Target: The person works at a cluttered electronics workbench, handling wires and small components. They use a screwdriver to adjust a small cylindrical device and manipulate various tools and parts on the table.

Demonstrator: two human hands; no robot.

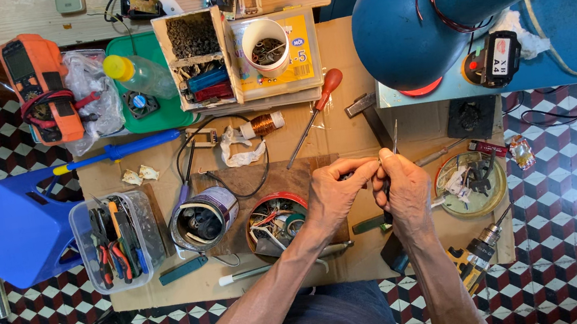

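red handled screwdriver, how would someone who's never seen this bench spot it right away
Start at the big blue lamp shade at the upper right of the cardboard-covered bench. Just left of and below it, in front of the yellow-lidded box, lies the screwdriver, slanting down to the left. Its bulb-shaped red handle sets it apart from the long blue tool further left.

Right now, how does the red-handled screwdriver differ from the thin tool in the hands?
The red-handled screwdriver lies flat and slanted on the cardboard, touched by no hand; the thin tool points up, gripped by the right hand, with the left hand beside it. The screwdriver shows its whole length, with a bulbous red handle; only the thin tool's metal tip and a dark lower part show beyond the hands. Both have slim metal shafts.
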